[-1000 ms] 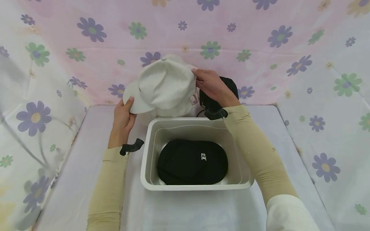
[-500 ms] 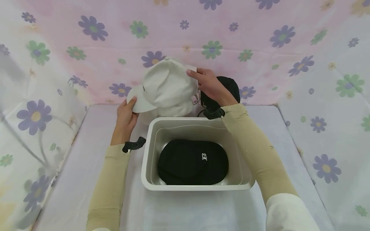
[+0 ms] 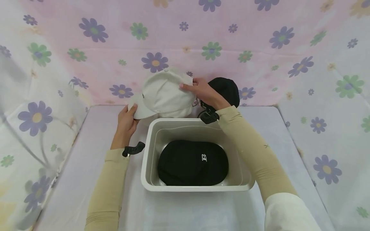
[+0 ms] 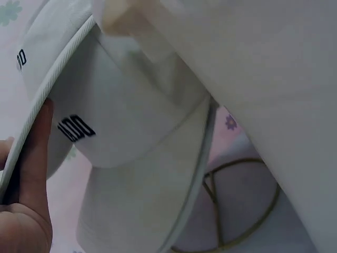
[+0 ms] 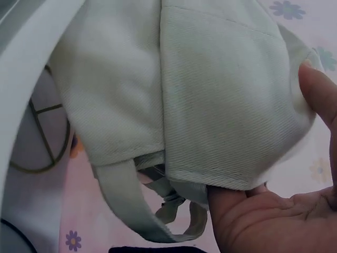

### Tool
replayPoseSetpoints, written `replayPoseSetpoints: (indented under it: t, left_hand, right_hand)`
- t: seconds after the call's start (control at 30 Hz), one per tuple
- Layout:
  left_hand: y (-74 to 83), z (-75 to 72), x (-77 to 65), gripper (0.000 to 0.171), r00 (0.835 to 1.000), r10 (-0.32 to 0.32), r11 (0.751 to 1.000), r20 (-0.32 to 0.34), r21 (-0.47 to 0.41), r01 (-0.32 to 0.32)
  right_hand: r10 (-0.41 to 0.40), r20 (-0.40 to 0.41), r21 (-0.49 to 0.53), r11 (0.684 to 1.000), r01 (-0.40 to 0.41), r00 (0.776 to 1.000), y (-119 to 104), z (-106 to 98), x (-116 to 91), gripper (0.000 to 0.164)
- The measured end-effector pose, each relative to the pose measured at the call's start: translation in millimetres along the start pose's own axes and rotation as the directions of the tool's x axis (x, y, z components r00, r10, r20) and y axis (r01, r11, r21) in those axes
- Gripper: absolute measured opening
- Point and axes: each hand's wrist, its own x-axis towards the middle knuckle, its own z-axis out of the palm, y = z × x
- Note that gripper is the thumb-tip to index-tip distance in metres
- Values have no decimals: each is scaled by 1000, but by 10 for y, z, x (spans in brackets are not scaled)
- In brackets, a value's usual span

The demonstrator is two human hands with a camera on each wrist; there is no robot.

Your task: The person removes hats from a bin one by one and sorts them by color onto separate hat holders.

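My left hand (image 3: 126, 120) pinches the brim of a white baseball cap (image 3: 164, 91) behind the bin. The right hand (image 3: 205, 91) grips the same cap at the back of its crown, thumb on the outer side. A second white cap (image 4: 131, 132) with dark lettering sits close behind it, mostly covered in the head view. The second cap's back strap (image 5: 126, 200) hangs in the right wrist view. Inside the light grey bin (image 3: 145, 154) lies a black cap (image 3: 190, 163) with a white letter.
Another black cap (image 3: 226, 89) stands at the back, right of the white caps and partly behind my right hand. Round wire stand bases (image 4: 247, 242) show below the caps. Flowered cloth (image 3: 185, 38) closes off the back and sides of the white table (image 3: 101, 128).
The held white cap has come down a little, and its brim has shifted slightly right. Both hands keep their hold and the right hand has lowered. The bin and its black cap stay put.
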Motion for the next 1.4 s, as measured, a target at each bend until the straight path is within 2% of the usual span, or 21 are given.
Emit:
replayPoseSetpoints:
  t: [0.2,0.4,0.5,0.63,0.77,0.83,0.9,1.07,1.4]
  left_hand:
    - [-128,-125,24,59,1000,9,999,2,39,-9]
    - [-186,-152,61,58,1000,19,998,-4,58,-19]
    - [-166,-129,50,61,1000,26,999,9,21,-27]
    - [-132,-82,12,68,998,43,999,35,-14,-42]
    - [-121,-60,-12,80,998,53,997,43,51,-55]
    - [-126,-70,-19,82,997,67,990,42,118,-72]
    - [-137,-89,-20,84,995,91,978,42,183,-97]
    - [-216,-162,15,88,991,129,937,43,322,-136]
    - [-434,-246,14,92,988,143,891,54,428,-153]
  right_hand:
    - [0,42,-79,997,4,999,56,46,-15,38]
    - [25,61,-135,991,-16,998,41,51,-8,47]
    - [9,56,-122,993,-2,998,2,44,-15,52]
    - [-32,26,-100,994,34,999,-41,32,-34,68]
    - [-53,7,-64,996,54,999,-43,22,-35,61]
    - [-59,15,-79,995,60,998,-31,25,-30,51]
    - [-52,24,-129,990,55,998,-12,25,-26,50]
    - [-40,40,-278,959,49,998,39,39,-49,65]
    - [-23,17,-495,869,29,1000,110,118,-45,88]
